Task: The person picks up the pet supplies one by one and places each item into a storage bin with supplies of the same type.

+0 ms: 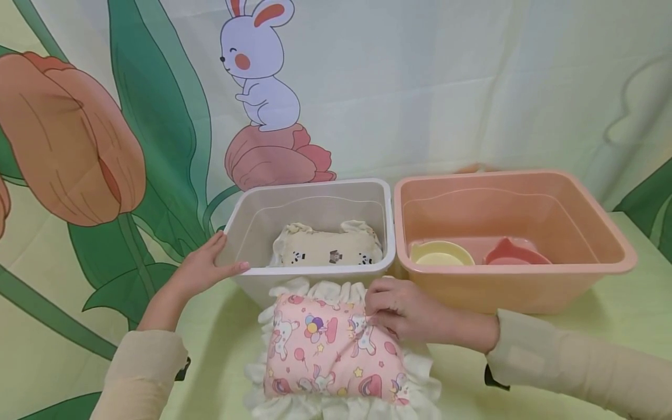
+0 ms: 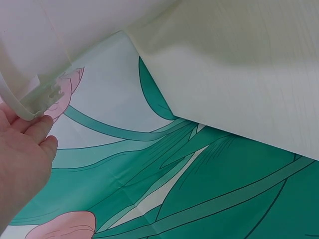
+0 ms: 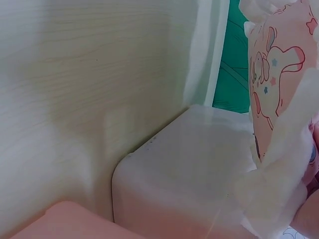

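A small pink pillow (image 1: 320,350) with a cream ruffled edge and unicorn prints hangs in front of the bins. My right hand (image 1: 406,309) pinches its upper right part; in the right wrist view the pillow (image 3: 279,74) shows at the right edge, with only a bit of that hand visible. On the left, my left hand (image 1: 196,271) grips the left rim of a white bin (image 1: 315,271), thumb on the front corner. The left wrist view shows this hand's fingers (image 2: 37,132) under the rim. Inside the white bin lies a cream pillow (image 1: 328,248) printed with small animals.
A larger peach bin (image 1: 525,280) stands right beside the white one. In it are a yellow bowl (image 1: 446,254) and a red bowl (image 1: 517,254). Both bins stand on a pale green tabletop (image 1: 210,367), with a printed curtain (image 1: 446,87) behind.
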{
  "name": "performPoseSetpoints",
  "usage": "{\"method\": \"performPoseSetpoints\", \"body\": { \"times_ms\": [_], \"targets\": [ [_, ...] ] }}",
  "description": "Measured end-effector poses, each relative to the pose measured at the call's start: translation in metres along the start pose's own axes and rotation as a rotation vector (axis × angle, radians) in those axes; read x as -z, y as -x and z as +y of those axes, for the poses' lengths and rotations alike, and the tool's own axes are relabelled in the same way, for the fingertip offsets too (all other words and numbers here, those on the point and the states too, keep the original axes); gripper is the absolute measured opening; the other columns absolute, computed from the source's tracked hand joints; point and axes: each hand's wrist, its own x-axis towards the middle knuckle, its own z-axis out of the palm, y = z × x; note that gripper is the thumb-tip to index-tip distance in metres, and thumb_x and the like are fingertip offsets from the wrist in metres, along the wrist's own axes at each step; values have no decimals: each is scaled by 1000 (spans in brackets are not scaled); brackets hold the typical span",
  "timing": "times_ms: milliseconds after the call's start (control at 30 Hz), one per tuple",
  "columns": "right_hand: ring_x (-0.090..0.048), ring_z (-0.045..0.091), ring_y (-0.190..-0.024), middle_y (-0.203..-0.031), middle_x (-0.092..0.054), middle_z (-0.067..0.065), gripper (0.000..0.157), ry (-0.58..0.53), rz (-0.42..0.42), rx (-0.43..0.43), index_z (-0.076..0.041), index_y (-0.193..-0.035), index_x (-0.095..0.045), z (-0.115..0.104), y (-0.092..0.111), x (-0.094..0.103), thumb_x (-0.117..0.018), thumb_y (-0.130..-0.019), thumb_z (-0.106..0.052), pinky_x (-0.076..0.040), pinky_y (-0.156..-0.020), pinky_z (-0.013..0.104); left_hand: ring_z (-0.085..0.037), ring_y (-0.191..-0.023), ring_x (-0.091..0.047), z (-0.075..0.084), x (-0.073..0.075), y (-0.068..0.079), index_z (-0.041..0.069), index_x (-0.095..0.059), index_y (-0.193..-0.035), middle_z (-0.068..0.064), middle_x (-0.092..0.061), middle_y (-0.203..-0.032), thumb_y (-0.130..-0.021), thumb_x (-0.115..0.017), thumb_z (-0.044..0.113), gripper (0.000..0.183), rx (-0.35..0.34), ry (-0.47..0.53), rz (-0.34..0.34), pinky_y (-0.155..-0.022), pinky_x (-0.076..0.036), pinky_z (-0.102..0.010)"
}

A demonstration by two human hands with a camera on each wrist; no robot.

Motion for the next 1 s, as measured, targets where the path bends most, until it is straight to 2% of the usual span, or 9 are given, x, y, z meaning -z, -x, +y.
{"method": "performPoseSetpoints", "body": {
  "times_ms": [333, 633, 1000],
  "targets": [
    [-51, 7, -73, -80, -56, -1, 17, -24, 5, 2, -11, -69, -58, -2, -3, 4, -65, -72, 4, -43, -62, 11, -48, -129, -14, -1, -2, 1, 0, -8, -141, -20, -2, -148, -77, -52, 60, 98, 4, 6, 2, -97, -21, -64],
    [-55, 9, -80, -83, -59, -1, 15, -23, -32, -80, -11, -72, -62, -9, -7, 14, -64, -73, 4, -48, -70, 18, -49, -128, -14, -1, -3, 1, 1, -7, -141, -21, -3, -147, -77, -52, 60, 98, 9, 4, 0, -96, -21, -65],
    [-52, 8, -74, -78, -59, 0, 16, -62, -18, -80, -10, -69, -59, -11, -10, 19, -64, -73, 4, -46, -61, 17, -49, -128, -15, -3, -4, 0, 0, -8, -141, -20, -3, -147, -77, -52, 60, 98, 1, -2, 8, -96, -21, -65]
  ]
}}
